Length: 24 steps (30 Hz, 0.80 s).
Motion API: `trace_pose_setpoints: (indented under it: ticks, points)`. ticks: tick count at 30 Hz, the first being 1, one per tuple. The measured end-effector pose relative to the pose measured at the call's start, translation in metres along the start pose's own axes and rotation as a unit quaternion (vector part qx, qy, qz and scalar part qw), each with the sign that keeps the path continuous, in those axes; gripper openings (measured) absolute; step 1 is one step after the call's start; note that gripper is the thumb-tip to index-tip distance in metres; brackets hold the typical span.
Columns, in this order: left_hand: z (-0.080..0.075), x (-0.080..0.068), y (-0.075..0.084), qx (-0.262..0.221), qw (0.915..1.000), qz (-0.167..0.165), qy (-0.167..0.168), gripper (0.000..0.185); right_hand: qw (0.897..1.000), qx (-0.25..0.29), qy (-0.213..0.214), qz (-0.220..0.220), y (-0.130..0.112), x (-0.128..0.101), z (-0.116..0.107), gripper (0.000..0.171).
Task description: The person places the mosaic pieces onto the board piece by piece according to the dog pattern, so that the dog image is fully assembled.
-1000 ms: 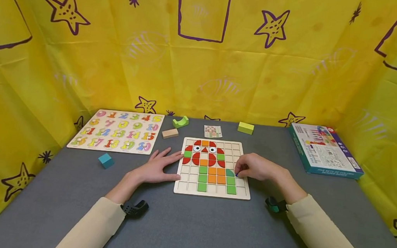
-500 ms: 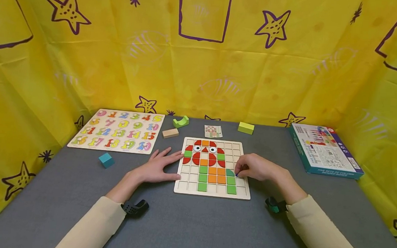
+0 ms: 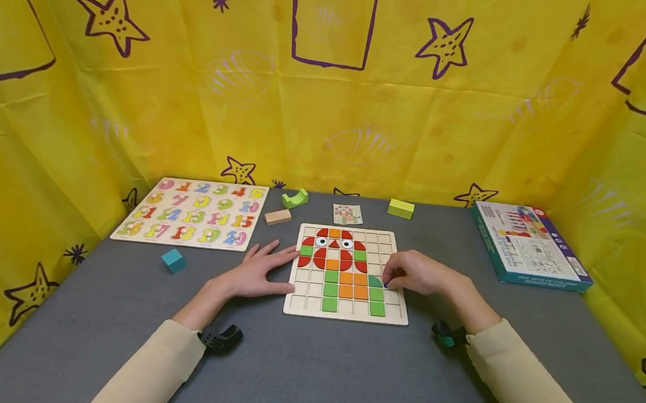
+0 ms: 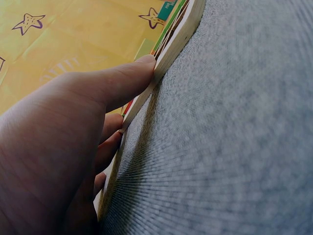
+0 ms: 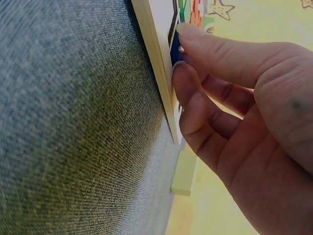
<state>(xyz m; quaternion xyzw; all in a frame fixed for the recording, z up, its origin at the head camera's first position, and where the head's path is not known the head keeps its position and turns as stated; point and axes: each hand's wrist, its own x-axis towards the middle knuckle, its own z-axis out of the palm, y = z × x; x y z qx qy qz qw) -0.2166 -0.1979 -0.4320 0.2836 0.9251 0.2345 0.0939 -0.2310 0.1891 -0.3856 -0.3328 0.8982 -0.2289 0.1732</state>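
Note:
A wooden grid board (image 3: 396, 310) lies on the grey table, with red, orange and green tiles making an owl-like picture. My left hand (image 3: 251, 273) has its fingers spread, with fingertips and thumb touching the board's left edge. In the left wrist view the thumb (image 4: 129, 73) rests against the board's side. At the right part of the board, my right hand (image 3: 422, 272) pinches a small dark blue tile (image 5: 174, 50) between thumb and fingers. That tile sits beside a teal quarter-round tile (image 3: 375, 281); its shape is mostly hidden by the fingers.
Behind the board lies a small picture card (image 3: 347, 214). A yellow-green block (image 3: 401, 209), a green arch block (image 3: 295, 199) and a plain wooden block (image 3: 278, 217) stand nearby. Left are a number puzzle (image 3: 191, 213) and a blue cube (image 3: 173, 260); right, a flat box (image 3: 530, 246).

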Motion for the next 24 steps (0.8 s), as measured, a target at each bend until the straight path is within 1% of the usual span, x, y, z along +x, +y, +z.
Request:
trace_pose_setpoints:
  ticks: [7, 13, 15, 20, 24]
  points:
    - [-0.001, -0.001, 0.001, -0.005, 1.0000, 0.001, 0.000, 0.084, 1.000, 0.009, 0.024, -0.002, -0.001, -0.005, -0.007, 0.007]
    - [0.000, 0.000, 0.003, -0.004, 1.0000, 0.002, 0.000, 0.084, 0.998, 0.017, 0.058, 0.004, 0.002, -0.012, -0.013, 0.016]
    - [0.001, 0.001, 0.003, -0.004, 1.0000, 0.004, 0.003, 0.084, 0.997, 0.020, 0.073, -0.001, 0.003, -0.014, -0.013, 0.019]
    - [-0.002, 0.000, 0.005, -0.008, 0.9998, 0.002, 0.020, 0.083, 0.994, 0.040, 0.106, -0.005, 0.006, -0.017, -0.010, 0.027]
    - [-0.005, -0.002, 0.008, -0.001, 0.9992, 0.002, 0.039, 0.082, 0.991, 0.043, 0.128, 0.001, 0.009, -0.019, -0.005, 0.030]
